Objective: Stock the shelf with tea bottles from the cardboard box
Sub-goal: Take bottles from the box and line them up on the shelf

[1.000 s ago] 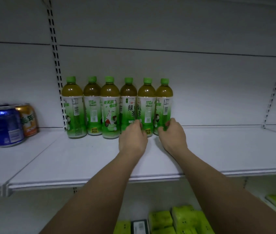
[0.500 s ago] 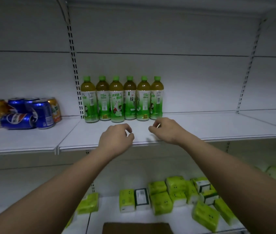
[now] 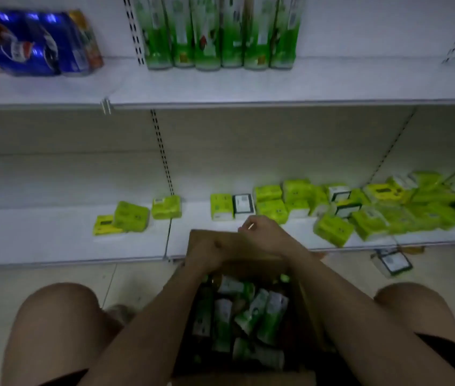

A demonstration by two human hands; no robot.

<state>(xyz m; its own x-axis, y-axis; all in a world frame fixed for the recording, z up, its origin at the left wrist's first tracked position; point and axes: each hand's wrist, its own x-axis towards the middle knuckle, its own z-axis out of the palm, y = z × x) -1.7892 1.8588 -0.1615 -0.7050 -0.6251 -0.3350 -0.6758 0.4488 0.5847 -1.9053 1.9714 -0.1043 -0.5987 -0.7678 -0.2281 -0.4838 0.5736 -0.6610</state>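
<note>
Several green tea bottles (image 3: 220,37) stand in a row at the back of the upper shelf (image 3: 332,82), only their lower halves in view. Between my knees on the floor sits the open cardboard box (image 3: 308,316), with several more tea bottles (image 3: 248,310) lying loose inside. My left hand (image 3: 207,252) hangs over the box's far edge, fingers pointing down and holding nothing. My right hand (image 3: 266,238) is just beside it, a little farther out, loosely curled with no bottle in it. Both hands are blurred.
Blue and orange drink cans (image 3: 34,43) sit on the upper shelf at the left. Many yellow-green tissue packs (image 3: 332,207) are scattered on the lower shelf (image 3: 53,240). One pack (image 3: 392,261) lies on the floor at the right. My bare knees flank the box.
Both hands have left the row of bottles on the upper shelf and dropped to the box. The view has tilted down from the shelf to the floor.
</note>
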